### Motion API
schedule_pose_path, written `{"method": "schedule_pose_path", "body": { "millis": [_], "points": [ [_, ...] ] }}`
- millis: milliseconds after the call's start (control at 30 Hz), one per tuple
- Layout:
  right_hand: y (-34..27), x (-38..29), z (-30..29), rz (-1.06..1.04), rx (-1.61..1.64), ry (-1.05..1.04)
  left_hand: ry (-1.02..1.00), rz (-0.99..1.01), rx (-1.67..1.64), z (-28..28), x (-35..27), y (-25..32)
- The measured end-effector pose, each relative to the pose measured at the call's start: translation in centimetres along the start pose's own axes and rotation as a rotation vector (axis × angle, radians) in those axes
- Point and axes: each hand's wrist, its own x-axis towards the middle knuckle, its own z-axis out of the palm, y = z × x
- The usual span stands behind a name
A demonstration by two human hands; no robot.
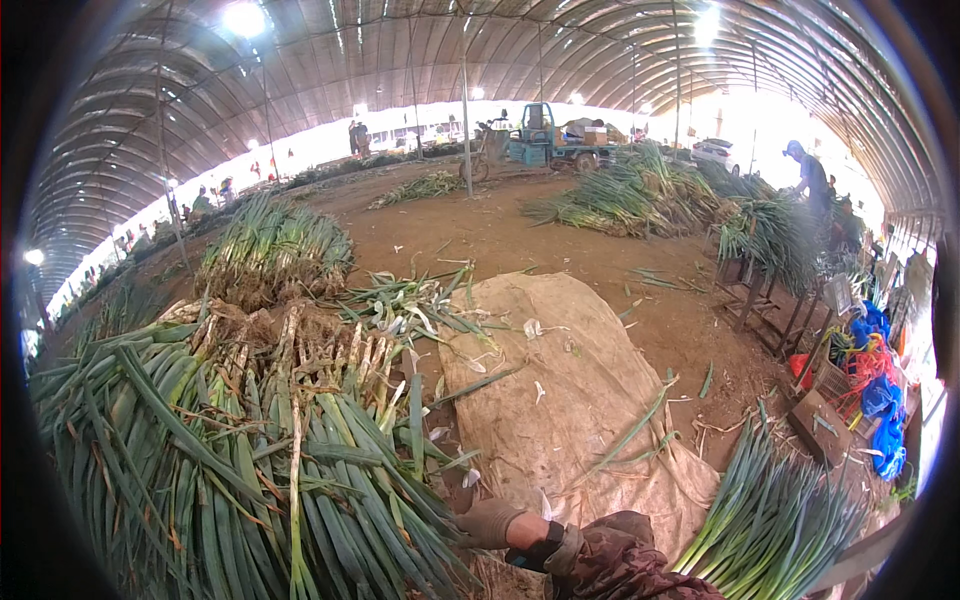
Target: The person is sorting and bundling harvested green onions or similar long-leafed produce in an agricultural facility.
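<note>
My right hand (pixel 486 523), in a brownish glove with a black band at the wrist, is at the lower middle. Its fingers are bent at the right edge of a large heap of leeks (pixel 247 450); whether they grip a leaf does not show. The heap fills the lower left, roots towards the back and green leaves towards me. One long pale stalk (pixel 295 435) lies across its top. Right of the heap a stained tan cloth sheet (pixel 547 390) is spread on the soil. Cleaned green leeks (pixel 772 510) lie in a bunch at the lower right. My left hand is out of view.
Peeled skins and loose leaves (pixel 412 304) litter the ground. More leeks stand bundled (pixel 277 251) behind the heap. A metal rack (pixel 757 307) with leeks, a wooden block (pixel 821 427) and blue plastic (pixel 883 409) are at the right. A person (pixel 811 176) stands beyond the rack.
</note>
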Motion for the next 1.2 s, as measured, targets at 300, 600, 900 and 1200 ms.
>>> {"method": "schedule_pose_path", "body": {
  "millis": [300,600,900,1200],
  "points": [
    [-0.1,-0.1,0.0,0.002,0.010,0.016,0.001,-0.024,0.003,-0.2,0.0,0.3],
    [-0.3,-0.3,-0.4,0.010,0.011,-0.003,-0.006,-0.033,-0.058,-0.7,0.3,1.0],
    [0.0,-0.2,0.0,0.003,0.014,0.009,-0.042,-0.074,-0.057,-0.8,0.4,1.2],
    [-0.2,-0.2,-0.2,-0.001,0.004,-0.007,-0.029,-0.066,-0.047,-0.6,0.4,1.0]
  ]
}}
